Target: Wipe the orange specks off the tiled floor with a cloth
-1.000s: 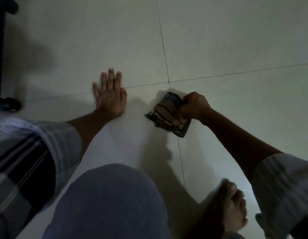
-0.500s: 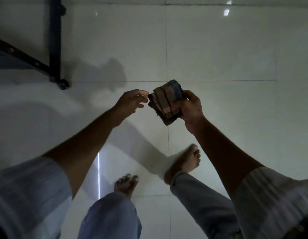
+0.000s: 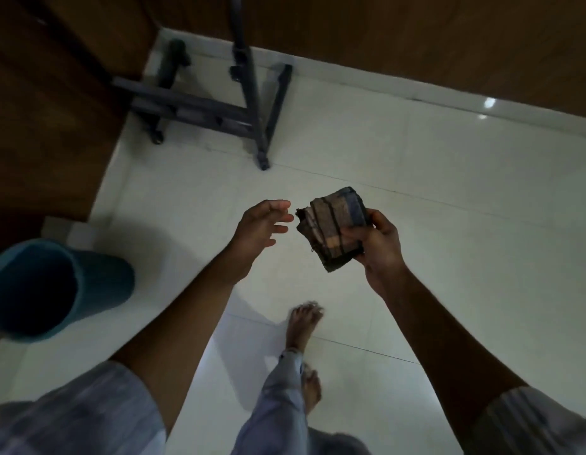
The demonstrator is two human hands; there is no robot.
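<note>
Checked cloth [image 3: 334, 229], folded into a thick pad, sits in the right hand [image 3: 377, 244], fingers curled round its near edge, held up in the air well above the tiled floor [image 3: 449, 198]. Left hand [image 3: 262, 226] is just beside it, not touching, fingers spread loosely and holding nothing, tips aimed at the pad's free corner.

Person is standing; bare feet [image 3: 303, 326] below the hands. No orange specks visible on the tiles from this height, light is dim, so can't say what's left to wipe.

Looks like a refold or hand-over of the pad. To do it well, I'd say:
- left hand takes the loose corner, right keeps the fold pinched so the pad doesn't spring open
- turn a clean face outward before it goes down on the tiles
- keep the pad flat and thick, palm pressure over the middle, not fingertips
- check along the grout lines [image 3: 432, 198], specks likely lodge there

Surroundings: blue bin [image 3: 88, 284] near the floor's left edge, dark metal stand [image 3: 252, 123] on castors towards the far left corner, wooden panels [image 3: 416, 44] along the far edge. Both well apart from the hands.
</note>
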